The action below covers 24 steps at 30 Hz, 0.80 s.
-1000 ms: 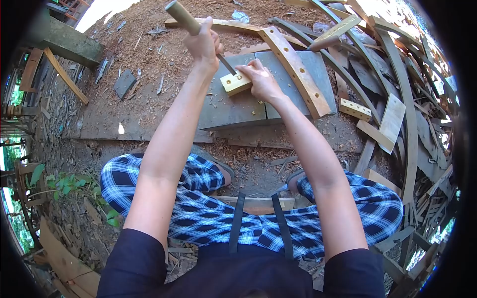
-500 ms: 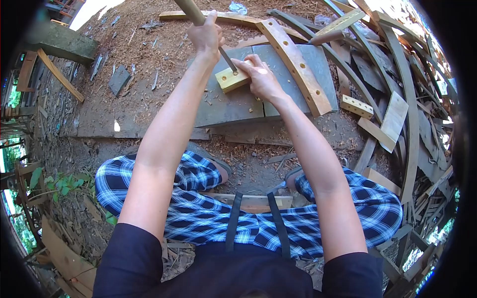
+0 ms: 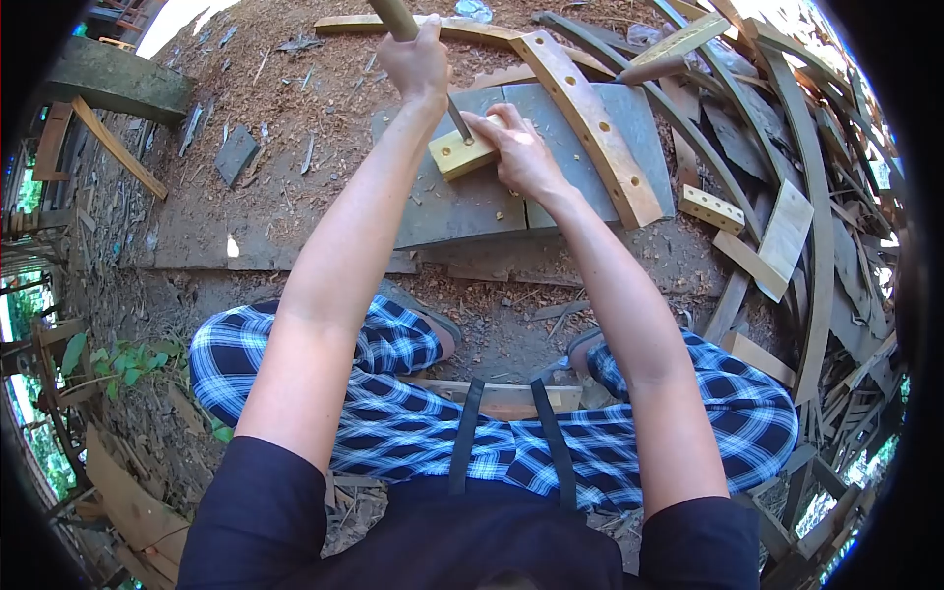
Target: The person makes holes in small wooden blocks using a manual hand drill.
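My left hand [image 3: 413, 61] is wrapped round the thick wooden handle of a chisel-like tool [image 3: 394, 18], near the handle's lower end. Its narrow metal shaft slants down to the right, and the tip meets a round hole in a small yellowish wood block [image 3: 454, 162]; the tip's exact shape is hidden. Another round hole shows near the block's left end. My right hand [image 3: 521, 152] grips the block's right end, thumb along the top near the metal shaft. Beneath the block lies a grey slab surface [image 3: 433, 211] sprinkled with wood chips.
A long plank with several holes [image 3: 590, 128] lies slanted across the slab, right of my hands. Farther right are a small drilled block [image 3: 711, 208] and a heap of curved wood strips [image 3: 811, 197]. Sawdust [image 3: 285, 108] covers the ground; a concrete beam [image 3: 123, 84] stands at upper left.
My left hand and the tool have shifted slightly up and right, with the shaft still at the same hole. My right hand keeps its hold on the block.
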{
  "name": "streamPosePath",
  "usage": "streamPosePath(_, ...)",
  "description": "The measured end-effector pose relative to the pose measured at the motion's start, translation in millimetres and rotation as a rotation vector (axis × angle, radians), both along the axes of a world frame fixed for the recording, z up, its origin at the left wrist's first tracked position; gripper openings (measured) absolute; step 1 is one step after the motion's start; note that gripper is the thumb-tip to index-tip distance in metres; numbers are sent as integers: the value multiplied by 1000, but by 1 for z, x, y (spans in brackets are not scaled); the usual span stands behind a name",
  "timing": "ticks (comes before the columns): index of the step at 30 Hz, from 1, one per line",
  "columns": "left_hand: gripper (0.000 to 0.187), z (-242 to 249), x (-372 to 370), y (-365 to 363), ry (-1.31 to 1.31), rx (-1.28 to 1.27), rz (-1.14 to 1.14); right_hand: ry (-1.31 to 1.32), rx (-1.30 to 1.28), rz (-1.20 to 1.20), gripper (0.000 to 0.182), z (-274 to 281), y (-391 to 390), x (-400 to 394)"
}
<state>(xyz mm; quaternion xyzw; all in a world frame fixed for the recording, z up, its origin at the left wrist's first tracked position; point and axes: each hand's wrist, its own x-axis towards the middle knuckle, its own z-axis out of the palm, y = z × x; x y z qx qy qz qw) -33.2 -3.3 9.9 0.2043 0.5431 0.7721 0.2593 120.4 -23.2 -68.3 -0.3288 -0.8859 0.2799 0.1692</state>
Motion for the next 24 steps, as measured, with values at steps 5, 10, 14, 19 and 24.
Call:
streamPosePath(5, 30, -8, 0, -1, 109, 51, -10, 35, -20, 59, 79, 3, 8, 3)
streamPosePath(10, 28, -19, -6, 1, 162, 71, 38, -120, 462, -428, 72, 28, 32, 59)
streamPosePath(14, 26, -17, -2, 0, 114, 108, 12, -475, 56, -528, 74, 28, 29, 110)
streamPosePath(19, 19, -14, 6, -7, 258, -7, 60, 95, -738, -399, 54, 68, 50, 109)
streamPosePath(24, 17, -20, 13, -6, 325, -20, 9, 467, -272, -162, 62, 236, 34, 56)
